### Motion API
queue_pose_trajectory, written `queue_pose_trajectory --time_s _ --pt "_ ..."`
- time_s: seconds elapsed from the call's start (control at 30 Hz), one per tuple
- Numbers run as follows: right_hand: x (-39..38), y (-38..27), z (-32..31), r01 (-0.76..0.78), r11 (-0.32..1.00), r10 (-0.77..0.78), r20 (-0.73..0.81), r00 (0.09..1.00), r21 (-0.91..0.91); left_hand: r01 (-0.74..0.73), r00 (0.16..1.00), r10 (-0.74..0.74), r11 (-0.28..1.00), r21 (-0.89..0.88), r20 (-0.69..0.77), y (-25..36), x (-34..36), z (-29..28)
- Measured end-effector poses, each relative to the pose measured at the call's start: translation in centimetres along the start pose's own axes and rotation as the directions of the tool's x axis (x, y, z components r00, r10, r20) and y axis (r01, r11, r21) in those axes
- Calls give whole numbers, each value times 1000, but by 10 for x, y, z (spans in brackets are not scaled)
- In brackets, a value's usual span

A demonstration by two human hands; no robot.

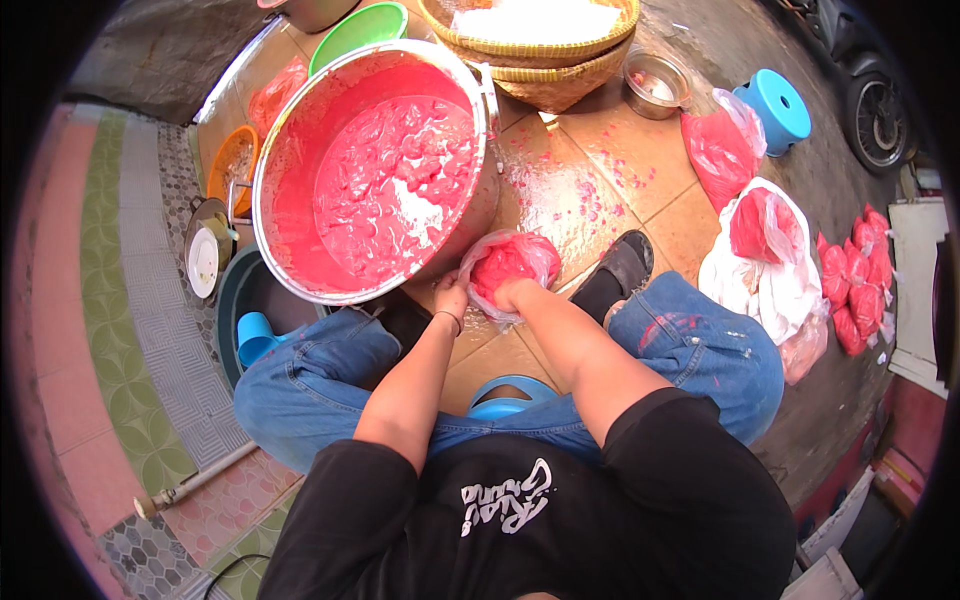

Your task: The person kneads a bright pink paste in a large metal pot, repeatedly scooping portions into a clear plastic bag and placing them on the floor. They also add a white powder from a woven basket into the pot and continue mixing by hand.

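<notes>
Pink-filled plastic bag (pixel 518 258) is just beside the big pot (pixel 486 203), near right, probably soft and slippery, best held by its rim. Our left hand (pixel 451 294) clamps its fingers on that edge; our right hand (pixel 511 292) dips inside, finger state hidden. Splattered tiles (pixel 560 160) right of the pot leave us room.

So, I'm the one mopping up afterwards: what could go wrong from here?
The thin plastic bag might slip or tear where the left fingers hold its side, letting the pink contents out. The pink-spattered tiles look wet, so the sandal beside them could skid. The wide pot of pink mix stands beside the bag; a knock might slop some over.
</notes>
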State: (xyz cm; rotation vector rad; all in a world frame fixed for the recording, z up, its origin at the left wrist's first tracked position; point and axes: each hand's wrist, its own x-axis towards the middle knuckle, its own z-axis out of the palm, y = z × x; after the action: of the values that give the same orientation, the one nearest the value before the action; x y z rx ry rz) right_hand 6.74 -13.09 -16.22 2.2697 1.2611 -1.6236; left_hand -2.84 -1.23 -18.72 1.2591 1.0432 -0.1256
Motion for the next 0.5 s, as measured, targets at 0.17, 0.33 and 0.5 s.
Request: queue_pose_trajectory --time_s 0.17,0.33,0.5 --pt "0 4 -9 -67 984 70 -15 997 165 -156 980 163 985 -67 113 54 -32 11" --pt "3 40 -16 -164 884 172 23 985 438 -248 949 260 965 -88 179 87 -55 21" --pt "-29 -5 -46 -105 974 120 -63 991 201 -345 929 74 528 776 363 118 -83 -16"
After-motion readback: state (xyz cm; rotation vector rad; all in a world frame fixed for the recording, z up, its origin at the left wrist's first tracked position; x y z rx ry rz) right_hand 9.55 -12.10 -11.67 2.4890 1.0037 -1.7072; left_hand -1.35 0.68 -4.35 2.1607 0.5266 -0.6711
